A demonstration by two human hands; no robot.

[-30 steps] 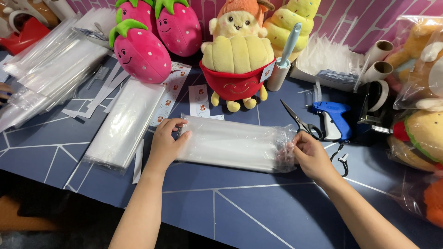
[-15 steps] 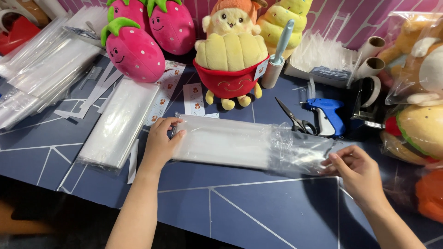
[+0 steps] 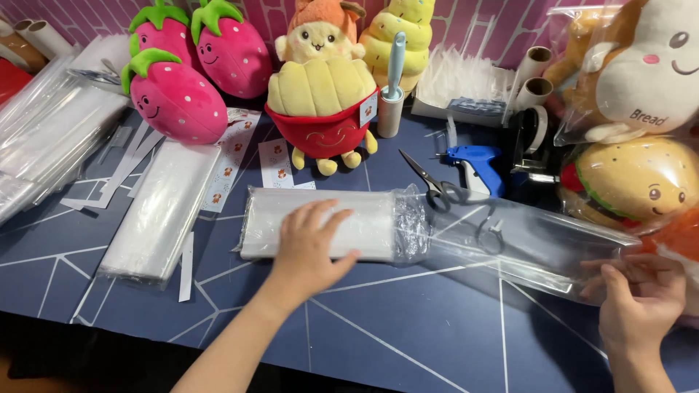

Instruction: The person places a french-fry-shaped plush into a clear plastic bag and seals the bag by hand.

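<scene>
My left hand (image 3: 313, 247) lies flat, fingers spread wide, on the stack of clear bags (image 3: 320, 222) in the middle of the blue table (image 3: 408, 327). It presses the stack down and grips nothing. My right hand (image 3: 644, 302) is at about four o'clock from the stack, well apart from it, near the table's right edge. Its fingers pinch the far end of one clear bag (image 3: 524, 244), which stretches flat across the table from the stack's right end to my fingertips. Where that bag leaves the stack, the plastic is crumpled.

Scissors (image 3: 429, 185) lie just at one o'clock from the stack, partly under the stretched bag. A blue tagging gun (image 3: 473, 164) sits beside them, further toward one o'clock. At twelve o'clock stands a plush toy shaped like a box of fries (image 3: 324, 109), with a lint roller (image 3: 392, 87) upright at its right. Three strawberry plushes (image 3: 178, 102) sit at ten o'clock. A second pile of clear bags (image 3: 164, 211) lies at nine o'clock from my left hand. A burger plush (image 3: 633, 185) in plastic sits at two o'clock.
</scene>
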